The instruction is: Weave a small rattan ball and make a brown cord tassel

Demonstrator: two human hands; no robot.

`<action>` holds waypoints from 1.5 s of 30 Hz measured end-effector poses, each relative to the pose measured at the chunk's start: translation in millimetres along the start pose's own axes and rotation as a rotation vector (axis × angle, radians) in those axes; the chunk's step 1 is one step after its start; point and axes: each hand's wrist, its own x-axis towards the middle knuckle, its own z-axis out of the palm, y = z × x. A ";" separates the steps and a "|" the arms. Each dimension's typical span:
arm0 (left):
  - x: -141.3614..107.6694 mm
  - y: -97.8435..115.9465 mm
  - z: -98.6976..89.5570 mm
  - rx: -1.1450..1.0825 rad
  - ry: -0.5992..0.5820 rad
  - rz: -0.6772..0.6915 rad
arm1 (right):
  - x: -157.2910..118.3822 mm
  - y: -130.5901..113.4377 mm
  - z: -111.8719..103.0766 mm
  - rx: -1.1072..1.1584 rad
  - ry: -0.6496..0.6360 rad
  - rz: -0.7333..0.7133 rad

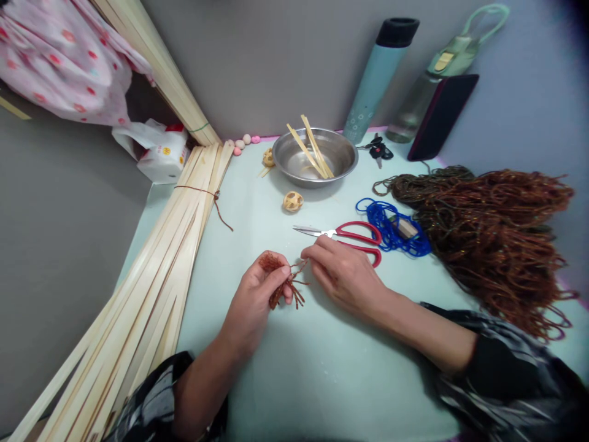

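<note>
My left hand (257, 291) is closed around a small piece of reddish-brown knotted cord work (275, 297), its thumb pressing on top. Loose cord ends stick out on the right side of the piece. A thin strand of brown cord (299, 268) runs from it to the fingertips of my right hand (338, 270), which pinch it. Just beyond my right hand lie scissors (329, 233) with red handles, blades pointing left; the hand partly covers the lower handle. Blue cord (384, 230) in a loose tangle sits right of the scissors.
A big pile of brown cord (501, 227) covers the right side. Behind stand a metal bowl (294, 175) holding flat strips, a blue bottle (375, 86), a green bottle (414, 101) and a dark phone (444, 116). A woven ball (292, 202) lies mid-table. Long wooden strips (151, 264) fill the left.
</note>
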 end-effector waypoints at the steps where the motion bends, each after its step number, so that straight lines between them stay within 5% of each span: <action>1: 0.1 0.0 0.0 0.002 0.000 -0.001 | 1.0 -0.2 -2.3 0.100 0.000 0.049; 5: -0.4 -1.3 -0.4 0.025 -0.019 -0.009 | 4.8 -4.9 -10.1 0.533 -0.063 0.167; 9: -1.3 -3.4 -0.9 0.040 -0.071 -0.033 | 6.5 -9.6 -9.2 0.947 -0.301 0.220; 12: -0.9 -4.0 -0.8 0.024 -0.071 -0.031 | 6.9 -10.3 -7.1 1.080 -0.273 0.256; 20: -0.7 -3.4 -1.1 0.022 -0.043 -0.029 | 7.8 -8.5 -4.6 1.024 -0.047 0.297; 27: -1.2 -2.6 -1.4 0.024 -0.064 -0.031 | 7.0 -13.7 -6.2 0.984 0.026 0.252; 37: -2.3 -0.4 -0.9 0.031 -0.060 -0.047 | 0.1 -9.1 -2.8 0.537 0.136 -0.167; 45: -2.0 -1.6 -0.5 0.008 -0.061 -0.067 | -3.3 -6.8 -1.6 0.078 0.215 -0.353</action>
